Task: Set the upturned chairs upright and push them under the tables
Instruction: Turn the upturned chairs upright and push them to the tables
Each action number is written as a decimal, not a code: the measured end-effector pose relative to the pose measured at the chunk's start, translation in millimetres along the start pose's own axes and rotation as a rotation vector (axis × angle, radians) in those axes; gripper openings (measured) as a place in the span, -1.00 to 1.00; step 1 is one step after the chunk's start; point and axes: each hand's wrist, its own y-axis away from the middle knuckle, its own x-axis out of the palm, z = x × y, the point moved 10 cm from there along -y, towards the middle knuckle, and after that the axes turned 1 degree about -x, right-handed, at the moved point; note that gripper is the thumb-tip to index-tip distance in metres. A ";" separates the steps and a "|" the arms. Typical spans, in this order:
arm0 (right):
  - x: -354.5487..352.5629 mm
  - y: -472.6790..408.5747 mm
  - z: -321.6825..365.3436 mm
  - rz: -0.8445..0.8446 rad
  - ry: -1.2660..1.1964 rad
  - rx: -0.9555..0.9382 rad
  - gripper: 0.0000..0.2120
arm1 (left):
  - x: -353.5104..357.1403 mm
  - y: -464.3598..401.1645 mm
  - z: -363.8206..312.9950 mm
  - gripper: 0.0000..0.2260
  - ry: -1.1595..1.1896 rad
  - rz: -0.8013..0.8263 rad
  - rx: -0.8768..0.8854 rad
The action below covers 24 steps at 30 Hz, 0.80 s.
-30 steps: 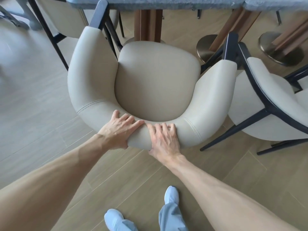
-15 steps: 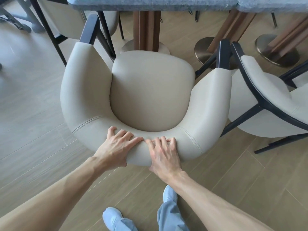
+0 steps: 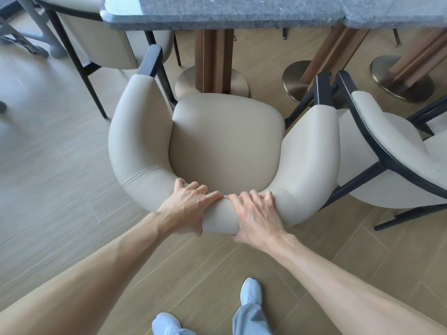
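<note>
A: Two hands on one chair (image 3: 225, 141), both at the middle of the curved backrest. Left hand (image 3: 188, 209) has its fingers curled over the top of the padding and its thumb under the outer side. Right hand (image 3: 258, 213) grips the same way, just beside it, fingertips nearly touching.

B: Chair orientation?

A: Upright, seat up, all beige padding with black frame ends at the arm tips. It stands on the wood-look floor (image 3: 60, 189), facing the table (image 3: 217, 10).

B: Under the table?

A: Not tucked. Front of the seat sits about at the table's round metal foot (image 3: 183, 83); whole seat shows clear of the grey tabletop edge.

B: Neighbours?

A: Second chair (image 3: 387, 153) on the right, same type, its black frame just beside this one's right arm tip; contact, cannot tell. Third chair (image 3: 101, 39) at upper left, partly under the tabletop. Two more round bases (image 3: 295, 83) to the right, under slanted wooden posts.

B: Person?

A: Bare forearms, pale blue shoes (image 3: 251, 291), pale blue trouser leg at the bottom edge.
</note>
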 end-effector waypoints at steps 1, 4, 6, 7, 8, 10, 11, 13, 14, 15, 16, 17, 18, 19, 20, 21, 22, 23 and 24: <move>-4.4 -7.8 -4.8 -0.007 -0.003 0.000 -0.29 | -6.2 -7.6 4.9 -0.22 0.008 0.012 -0.002; -13.7 -33.7 -22.4 -0.017 -0.011 -0.004 -0.34 | -22.3 -33.9 17.8 -0.24 0.015 0.028 -0.007; -17.8 -49.3 -33.3 -0.016 -0.010 -0.009 -0.34 | -30.7 -49.5 25.3 -0.24 0.031 0.048 -0.009; -19.3 -56.4 -38.5 -0.014 -0.010 -0.015 -0.33 | -35.0 -56.8 28.8 -0.24 0.036 0.054 -0.011; -20.9 -63.3 -43.2 -0.011 -0.014 -0.020 -0.31 | -39.5 -64.0 31.4 -0.24 0.039 0.060 -0.010; -25.7 -75.5 -50.5 -0.005 -0.019 -0.024 -0.31 | -47.1 -75.9 35.9 -0.23 0.044 0.077 -0.011; -28.5 -80.8 -54.0 -0.002 -0.024 -0.023 -0.31 | -50.3 -81.3 37.7 -0.22 0.049 0.086 -0.014; -30.4 -87.6 -58.8 0.012 -0.030 -0.022 -0.29 | -52.0 -90.0 40.4 -0.20 0.052 0.107 -0.012; -29.9 -88.5 -59.4 0.011 -0.027 -0.026 -0.28 | -52.0 -92.3 41.0 -0.18 0.041 0.108 -0.009; -30.0 -88.7 -59.5 0.010 -0.021 -0.032 -0.27 | -53.0 -93.5 41.1 -0.18 0.034 0.104 -0.005; -29.1 -87.0 -58.1 0.025 -0.017 -0.037 -0.24 | -52.8 -91.8 40.9 -0.17 0.031 0.101 -0.007; -28.9 -85.7 -56.4 0.047 -0.016 -0.041 -0.19 | -52.6 -88.4 40.3 -0.16 0.025 0.090 -0.011; -29.0 -84.7 -56.6 0.083 -0.024 -0.033 -0.12 | -53.9 -85.2 38.9 -0.15 0.014 0.072 -0.014; -30.3 -84.2 -56.9 0.142 -0.053 -0.013 -0.04 | -56.8 -80.6 37.7 -0.14 0.031 0.062 -0.022; -34.4 -83.3 -55.2 0.209 -0.117 0.015 0.02 | -62.2 -74.1 37.9 -0.15 0.121 0.058 -0.038; -42.5 -82.5 -51.8 0.245 -0.209 0.049 0.04 | -70.0 -66.1 40.5 -0.19 0.290 0.041 -0.064; -57.7 -84.3 -45.8 0.229 -0.325 0.078 0.00 | -82.5 -56.3 49.0 -0.27 0.519 -0.001 -0.099; -77.3 -85.5 -37.8 0.177 -0.453 0.106 -0.07 | -96.8 -43.9 62.7 -0.36 0.763 -0.074 -0.142; -104.5 -85.7 -26.0 0.099 -0.588 0.135 -0.16 | -117.0 -23.1 82.4 -0.47 0.985 -0.173 -0.193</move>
